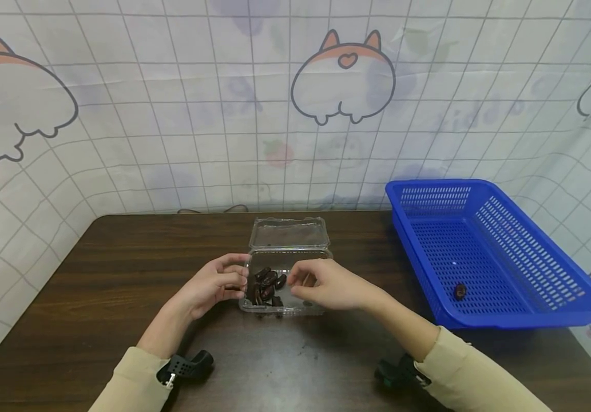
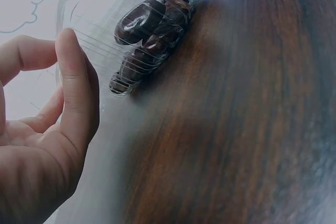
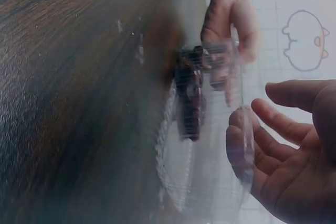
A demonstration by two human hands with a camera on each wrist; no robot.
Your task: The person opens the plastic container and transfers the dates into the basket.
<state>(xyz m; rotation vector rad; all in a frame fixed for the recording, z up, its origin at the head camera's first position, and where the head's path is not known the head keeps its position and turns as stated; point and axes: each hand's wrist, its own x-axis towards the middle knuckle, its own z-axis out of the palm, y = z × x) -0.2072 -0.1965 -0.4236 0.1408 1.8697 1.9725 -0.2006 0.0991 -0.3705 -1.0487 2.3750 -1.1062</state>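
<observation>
A clear plastic clamshell box stands on the table with its lid folded back. Several dark, glossy dates are gathered in its left part; the left wrist view shows dates through the ribbed wall. My left hand touches the box's left side, fingers loosely bent against the plastic. Over the right part of the box is my right hand, fingers relaxed. In the right wrist view the thumb and fingers of the right hand stand apart, and I see nothing between them.
At the right of the table stands a blue perforated plastic basket with one date inside. The dark wooden table backs onto a wall covered with white grid-patterned sheeting. A cable lies at the table's back edge.
</observation>
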